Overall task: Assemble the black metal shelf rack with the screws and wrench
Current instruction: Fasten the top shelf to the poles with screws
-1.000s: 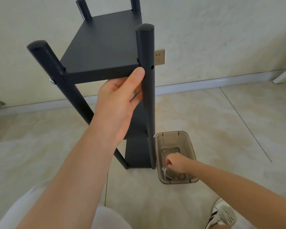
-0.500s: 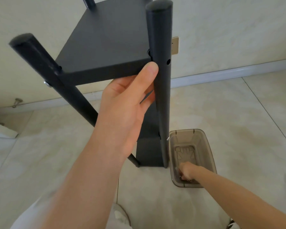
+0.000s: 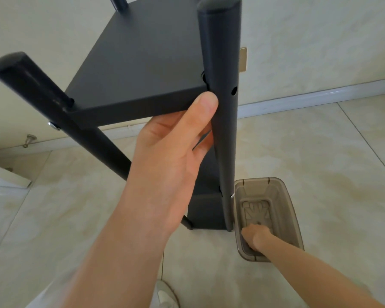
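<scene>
The black metal shelf rack stands upright on the tiled floor, seen from above its top shelf. My left hand grips the near right post just under that shelf, thumb against the shelf's front edge. An empty screw hole shows in this post; a silver screw sits in the near left post. My right hand reaches down into the near end of a brown see-through bin beside the rack's foot. Its fingers are hidden, and no wrench shows.
A small screw sticks out of the right post low down, next to the bin. A wall with a socket and white skirting lies behind. A door stop and a white board lie left. My shoe is below.
My head has come closer to the rack top. My right hand slid to the near end of the bin, covering the spot where the wrench lay. The left hand's grip is unchanged.
</scene>
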The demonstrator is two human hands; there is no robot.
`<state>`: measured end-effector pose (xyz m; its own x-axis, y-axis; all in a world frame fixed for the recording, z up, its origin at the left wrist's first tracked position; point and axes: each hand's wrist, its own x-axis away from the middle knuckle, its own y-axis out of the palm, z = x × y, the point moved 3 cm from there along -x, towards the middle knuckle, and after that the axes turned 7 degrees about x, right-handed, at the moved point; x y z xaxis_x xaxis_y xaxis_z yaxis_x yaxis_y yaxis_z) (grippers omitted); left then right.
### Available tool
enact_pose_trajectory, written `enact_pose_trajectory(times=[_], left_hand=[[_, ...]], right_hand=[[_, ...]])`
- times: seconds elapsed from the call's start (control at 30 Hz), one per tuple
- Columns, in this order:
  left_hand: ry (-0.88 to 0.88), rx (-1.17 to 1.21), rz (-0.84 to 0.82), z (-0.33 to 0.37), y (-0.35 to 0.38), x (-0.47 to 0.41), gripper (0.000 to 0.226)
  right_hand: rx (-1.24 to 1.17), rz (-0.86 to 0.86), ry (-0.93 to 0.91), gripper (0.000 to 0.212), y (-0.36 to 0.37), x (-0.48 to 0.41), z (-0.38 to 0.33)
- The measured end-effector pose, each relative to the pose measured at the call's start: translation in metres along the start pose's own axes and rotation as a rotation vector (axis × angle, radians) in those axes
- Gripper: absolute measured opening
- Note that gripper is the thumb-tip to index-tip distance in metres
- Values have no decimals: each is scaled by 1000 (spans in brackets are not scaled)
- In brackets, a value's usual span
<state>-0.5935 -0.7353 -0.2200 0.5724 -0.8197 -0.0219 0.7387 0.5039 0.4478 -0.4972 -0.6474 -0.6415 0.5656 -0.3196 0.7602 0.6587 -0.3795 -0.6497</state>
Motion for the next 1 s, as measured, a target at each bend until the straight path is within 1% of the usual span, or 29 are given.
enact_pose_trajectory(times=[0.1, 0.13, 0.23, 0.27, 0.33, 0.37, 0.43, 0.5, 0.6, 0.7, 0.77, 0.87, 0.93, 1.0], left_hand=[[2, -15, -7, 0, 0, 0, 9], [2, -15, -8, 0, 0, 0, 10], [4, -1, 0, 0, 0, 1, 14], [5, 0, 2, 1, 0, 2, 13], [4, 0, 7, 1, 1, 2, 11], [0, -1, 16, 2, 1, 3, 12], [-7, 0, 34, 2, 2, 4, 12], [-11, 18, 28, 2, 3, 5, 12], [-7, 29, 45, 4, 4, 6, 17], [6, 13, 45, 4, 4, 7, 14], [10, -3, 30, 5, 5, 7, 12], [7, -13, 38, 5, 6, 9, 12], [7, -34, 50, 5, 7, 9, 12], [11, -50, 70, 5, 7, 9, 13]], right_hand=[[-137, -30, -11, 35, -1, 0, 5], [-198, -35, -6, 32, -3, 2, 7], [-342, 4, -1, 13, -8, 6, 14], [-389, 32, 6, 11, -9, 9, 17], [-494, 81, 10, 21, -15, 16, 22], [-518, 96, -1, 22, -19, 21, 23], [-532, 124, -24, 15, -33, 31, 26], [-554, 157, -35, 18, -50, 41, 29], [-516, 223, -30, 12, -81, 63, 40], [-374, 228, -72, 7, -118, 90, 47], [-291, 241, -85, 7, -146, 114, 51], [-234, 291, -124, 17, -182, 159, 54], [-238, 358, -182, 14, -203, 195, 53], [-268, 470, -261, 9, -225, 233, 47]])
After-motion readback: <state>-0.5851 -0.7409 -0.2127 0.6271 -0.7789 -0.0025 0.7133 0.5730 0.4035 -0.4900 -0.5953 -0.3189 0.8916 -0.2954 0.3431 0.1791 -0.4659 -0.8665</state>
